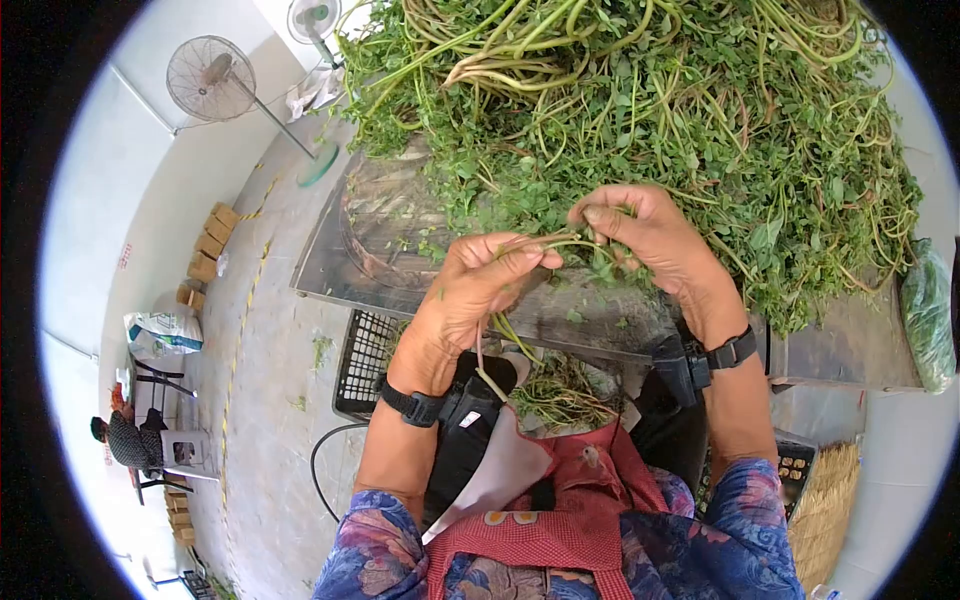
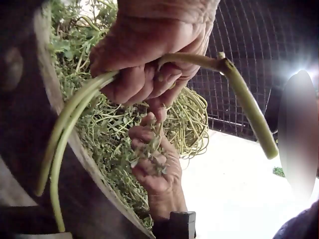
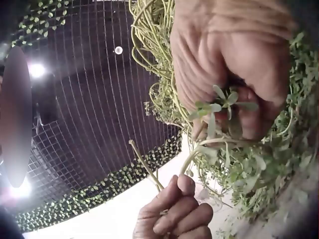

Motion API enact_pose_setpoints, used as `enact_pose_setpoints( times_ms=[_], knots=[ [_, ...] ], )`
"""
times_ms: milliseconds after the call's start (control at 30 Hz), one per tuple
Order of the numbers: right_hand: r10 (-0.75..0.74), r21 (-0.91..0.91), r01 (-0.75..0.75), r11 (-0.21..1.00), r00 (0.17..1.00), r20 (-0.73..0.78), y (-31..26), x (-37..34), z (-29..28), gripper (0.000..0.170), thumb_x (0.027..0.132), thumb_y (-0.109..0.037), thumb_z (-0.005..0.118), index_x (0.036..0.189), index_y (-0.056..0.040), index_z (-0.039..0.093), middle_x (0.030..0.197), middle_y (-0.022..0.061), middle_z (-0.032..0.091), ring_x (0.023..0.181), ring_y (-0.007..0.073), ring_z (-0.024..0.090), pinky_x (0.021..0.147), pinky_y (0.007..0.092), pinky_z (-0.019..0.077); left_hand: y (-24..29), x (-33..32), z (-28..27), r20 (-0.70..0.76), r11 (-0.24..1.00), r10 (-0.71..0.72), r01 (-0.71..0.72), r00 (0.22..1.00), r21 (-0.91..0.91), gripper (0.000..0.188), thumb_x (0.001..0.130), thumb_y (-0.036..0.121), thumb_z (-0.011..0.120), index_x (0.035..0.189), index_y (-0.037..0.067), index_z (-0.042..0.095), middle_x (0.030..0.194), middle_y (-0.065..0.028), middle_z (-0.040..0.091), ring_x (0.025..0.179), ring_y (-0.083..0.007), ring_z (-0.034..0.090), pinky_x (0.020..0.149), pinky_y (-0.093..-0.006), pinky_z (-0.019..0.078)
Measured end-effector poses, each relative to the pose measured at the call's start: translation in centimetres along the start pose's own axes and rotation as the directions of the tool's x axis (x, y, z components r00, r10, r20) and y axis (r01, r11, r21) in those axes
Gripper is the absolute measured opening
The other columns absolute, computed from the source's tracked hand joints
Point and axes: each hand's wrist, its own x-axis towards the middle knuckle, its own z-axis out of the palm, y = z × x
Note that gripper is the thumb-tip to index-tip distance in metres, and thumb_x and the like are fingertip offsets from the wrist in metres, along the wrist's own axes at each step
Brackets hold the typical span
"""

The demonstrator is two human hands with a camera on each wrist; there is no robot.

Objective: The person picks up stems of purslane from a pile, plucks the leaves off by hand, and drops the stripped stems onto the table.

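Thick green stems pass through the left hand, whose fingers curl round them; their cut ends stick out on both sides in the left wrist view. The right hand pinches the leafy end of a stem, with small leaves showing by its fingers. Between the two hands a pale stem stretches in the right wrist view. Both hands are over the near edge of a wooden table, in front of a large heap of leafy green stems.
Below the table edge lie more stems and a black crate. A green plastic bag is at the table's right end. A fan stands far left; a seated person is at the lower left.
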Motion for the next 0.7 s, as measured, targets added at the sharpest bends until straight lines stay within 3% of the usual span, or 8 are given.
enact_pose_setpoints(
  times_ms=[133,200,300,500,567,600,633,700],
  knots=[
    [0.034,-0.012,-0.034,0.999,0.999,-0.015,0.5,0.4,0.3,0.025,0.085,-0.030,0.062,0.091,-0.0063,0.066,0.070,-0.0022,0.053,0.058,0.0043,0.045,0.044,0.0179,0.0313,-0.3,0.3,-0.2,0.000,1.000,0.010,-0.010,1.000,0.008,0.022,0.084,0.016,0.062,0.090,-0.005,0.064,0.050,0.0069,0.040,0.040,-0.0017,0.027,0.038,-0.0188,0.0201],
    [-0.043,0.058,0.057,0.997,0.975,-0.217,0.7,0.7,0.2,0.024,0.083,-0.029,0.064,0.089,-0.0057,0.066,0.067,-0.0020,0.053,0.057,0.0039,0.044,0.044,0.0178,0.0312,-0.6,0.5,-0.3,-0.023,0.998,0.045,-0.046,0.999,-0.043,0.022,0.084,0.016,0.063,0.091,-0.005,0.064,0.050,0.0068,0.040,0.040,-0.0019,0.027,0.038,-0.0190,0.0201],
    [-0.064,0.176,0.094,0.980,0.983,-0.173,0.6,0.3,-0.6,0.023,0.082,-0.028,0.067,0.086,-0.0052,0.066,0.063,-0.0024,0.052,0.056,0.0028,0.042,0.043,0.0176,0.0300,-0.3,0.4,-0.4,-0.035,0.999,0.030,-0.031,0.999,-0.041,0.022,0.084,0.016,0.062,0.092,-0.005,0.064,0.051,0.0066,0.040,0.041,-0.0020,0.028,0.038,-0.0187,0.0205],
    [-0.096,-0.141,0.083,0.987,0.992,-0.088,0.4,0.8,1.0,0.023,0.080,-0.022,0.068,0.084,0.0009,0.067,0.076,0.0007,0.064,0.070,0.0081,0.053,0.069,0.0235,0.0434,-0.3,0.5,0.2,-0.025,1.000,0.023,-0.023,0.999,0.018,0.023,0.085,0.016,0.061,0.092,-0.006,0.064,0.051,0.0048,0.043,0.041,-0.0031,0.032,0.039,-0.0181,0.0230],
    [-0.296,-0.210,0.270,0.940,0.950,-0.100,1.4,1.1,0.7,0.021,0.081,-0.020,0.067,0.084,0.0005,0.068,0.076,0.0006,0.064,0.070,0.0075,0.053,0.068,0.0232,0.0431,-0.8,0.9,0.1,-0.012,0.999,0.040,-0.040,0.999,0.006,0.022,0.086,0.016,0.061,0.095,-0.004,0.063,0.064,-0.0008,0.055,0.042,-0.0024,0.034,0.039,-0.0175,0.0250],
    [-0.201,-0.105,0.177,0.979,0.932,-0.302,0.4,0.6,1.4,0.020,0.083,-0.020,0.065,0.083,0.0003,0.065,0.069,-0.0008,0.060,0.063,0.0044,0.050,0.058,0.0196,0.0409,-1.1,1.0,0.0,0.002,0.998,0.068,-0.068,0.998,-0.005,0.022,0.086,0.016,0.060,0.098,-0.002,0.063,0.076,-0.0063,0.067,0.042,-0.0017,0.037,0.038,-0.0169,0.0270],
    [-0.201,-0.103,0.177,0.979,0.934,-0.297,0.5,0.6,0.8,0.020,0.083,-0.020,0.065,0.083,0.0003,0.065,0.069,-0.0008,0.060,0.063,0.0044,0.050,0.058,0.0196,0.0409,-1.1,1.2,-0.4,-0.003,0.998,0.069,-0.069,0.998,-0.005,0.022,0.086,0.016,0.060,0.098,-0.002,0.063,0.076,-0.0063,0.067,0.042,-0.0017,0.037,0.038,-0.0169,0.0270],
    [-0.171,0.477,0.244,0.844,0.966,-0.193,0.4,0.6,-0.8,0.018,0.085,-0.018,0.062,0.083,-0.0010,0.061,0.061,-0.0031,0.051,0.051,0.0009,0.041,0.044,0.0150,0.0324,-0.8,1.2,-1.0,0.095,0.977,-0.025,0.044,0.995,-0.208,0.023,0.088,0.019,0.058,0.098,-0.002,0.063,0.065,-0.0079,0.063,0.038,-0.0026,0.037,0.036,-0.0175,0.0270]
  ],
)
